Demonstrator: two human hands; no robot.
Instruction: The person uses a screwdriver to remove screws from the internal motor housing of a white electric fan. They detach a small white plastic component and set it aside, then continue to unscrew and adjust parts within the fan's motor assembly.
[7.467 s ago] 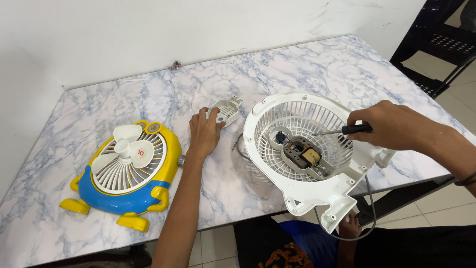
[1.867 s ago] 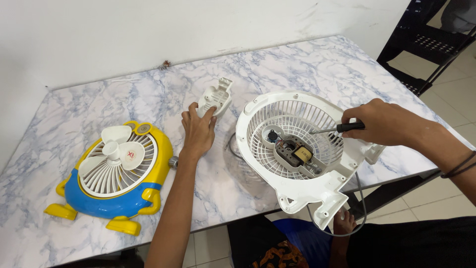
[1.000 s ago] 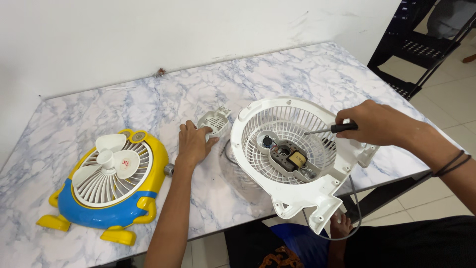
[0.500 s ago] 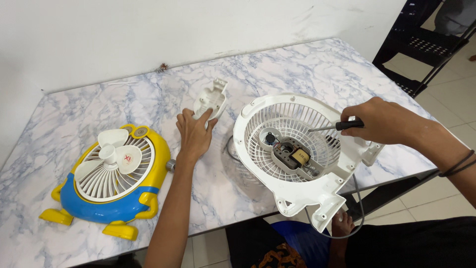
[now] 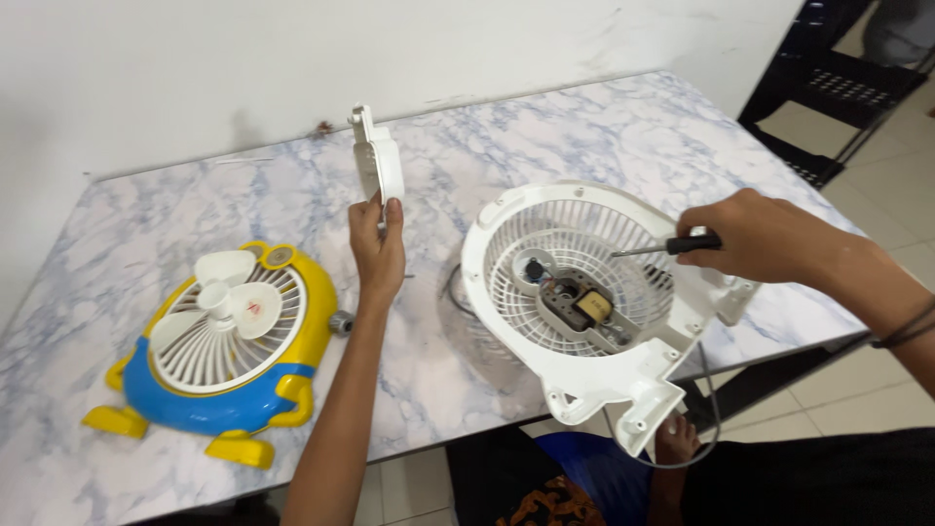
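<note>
My left hand (image 5: 376, 244) holds a white plastic cover piece (image 5: 378, 162) upright above the marble table (image 5: 584, 127). My right hand (image 5: 760, 234) grips a black-handled screwdriver (image 5: 672, 245), its tip pointing left over the open back of a white fan housing (image 5: 575, 292). The housing is tilted towards me at the table's front edge, and its motor (image 5: 580, 305) lies bare in the middle of the grille. A dark cable (image 5: 709, 409) hangs from the housing below the table edge.
A yellow and blue toy-shaped fan (image 5: 229, 341) with white blades lies flat at the left. A small grey knob (image 5: 340, 322) sits beside it. A black rack (image 5: 838, 88) stands at the far right, past the table. A white wall runs behind.
My left hand has picked the white cover piece up off the table and raised it upright. The right hand with the screwdriver has stayed over the fan housing.
</note>
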